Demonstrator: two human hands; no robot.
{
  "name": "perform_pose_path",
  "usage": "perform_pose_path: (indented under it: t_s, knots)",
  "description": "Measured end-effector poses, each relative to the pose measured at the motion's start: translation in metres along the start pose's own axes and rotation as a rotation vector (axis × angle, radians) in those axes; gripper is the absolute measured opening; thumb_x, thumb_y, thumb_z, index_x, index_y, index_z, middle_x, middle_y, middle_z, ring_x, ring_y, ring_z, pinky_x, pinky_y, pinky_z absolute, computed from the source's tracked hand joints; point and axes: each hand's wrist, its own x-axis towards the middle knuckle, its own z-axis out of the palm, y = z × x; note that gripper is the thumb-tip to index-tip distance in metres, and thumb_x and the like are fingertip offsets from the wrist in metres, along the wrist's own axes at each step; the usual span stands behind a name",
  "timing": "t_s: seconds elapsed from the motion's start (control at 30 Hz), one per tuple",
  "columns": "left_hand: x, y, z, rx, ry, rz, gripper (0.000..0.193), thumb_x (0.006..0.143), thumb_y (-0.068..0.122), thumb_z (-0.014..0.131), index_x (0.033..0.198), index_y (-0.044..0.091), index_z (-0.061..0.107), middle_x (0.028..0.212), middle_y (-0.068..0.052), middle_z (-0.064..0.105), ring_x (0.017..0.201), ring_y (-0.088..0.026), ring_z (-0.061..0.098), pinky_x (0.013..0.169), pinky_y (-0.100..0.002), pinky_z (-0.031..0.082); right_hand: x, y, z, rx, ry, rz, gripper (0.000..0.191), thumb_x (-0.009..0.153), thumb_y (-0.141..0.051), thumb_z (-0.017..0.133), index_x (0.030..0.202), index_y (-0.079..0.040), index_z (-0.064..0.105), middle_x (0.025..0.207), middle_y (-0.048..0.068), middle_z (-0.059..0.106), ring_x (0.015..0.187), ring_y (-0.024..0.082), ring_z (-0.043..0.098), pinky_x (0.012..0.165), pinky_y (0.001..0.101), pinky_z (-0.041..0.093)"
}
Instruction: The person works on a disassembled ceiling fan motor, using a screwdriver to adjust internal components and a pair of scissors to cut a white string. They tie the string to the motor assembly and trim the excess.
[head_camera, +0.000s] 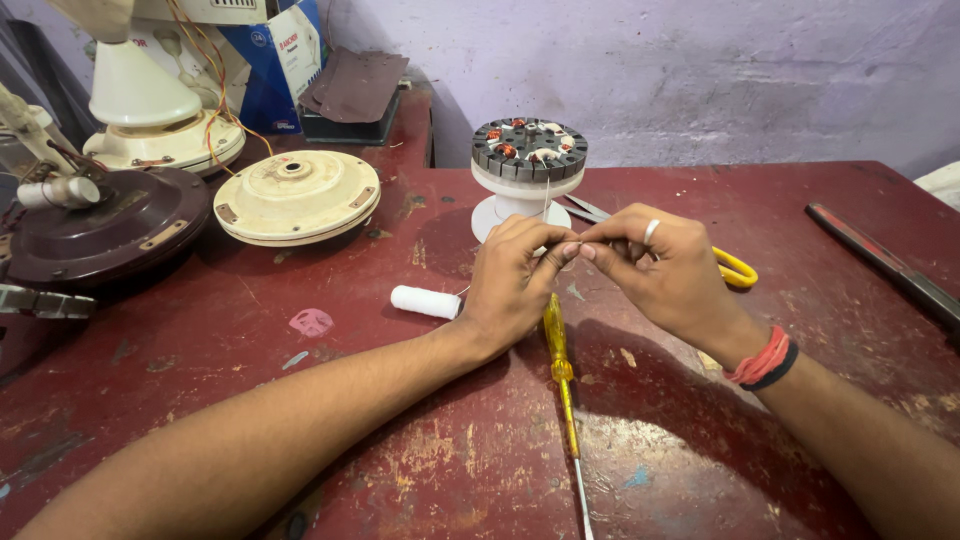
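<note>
Both hands meet just in front of the fan stator (529, 150), fingertips pinched together. The left hand (515, 285) and the right hand (665, 270) each grip a thin white thread (546, 200) between thumb and forefinger; the thread rises from the pinch straight up to the stator's rim. The right hand wears a ring, and its wrist carries red and black bands.

The stator stands upright on a white round stand (515, 205), dark laminated teeth around its edge and copper windings showing in its slots. Near the stator's base, to the left of the left hand, lies a white spool of thread (425, 301). A yellow-handled screwdriver (560, 370) lies below the hands, its shaft pointing toward the person. Scissors with a yellow handle (735, 268) lie just beside the stator's stand, partly hidden behind the right hand.

Left of the stator rests a cream fan cover (297, 195), and farther left a dark brown fan housing (95, 225). Everything lies on the worn red table (700, 450). Well to the stator's right, a long dark flat tool (880, 262) lies near the table's edge.
</note>
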Motion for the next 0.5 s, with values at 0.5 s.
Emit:
perform_pose_path:
  t_s: [0.5]
  knots:
    - [-0.0008, 0.0066, -0.0026, -0.042, -0.019, -0.032, 0.017, 0.096, 0.019, 0.067, 0.096, 0.002, 0.067, 0.092, -0.011, 0.067, 0.092, -0.027, 0.063, 0.085, -0.040, 0.048, -0.0011, 0.0032, 0.0047, 0.118, -0.067, 0.148, 0.009, 0.099, -0.009, 0.065, 0.103, -0.001, 0.064, 0.083, -0.001, 0.061, 0.069, 0.003, 0.047, 0.055, 0.0211, 0.041]
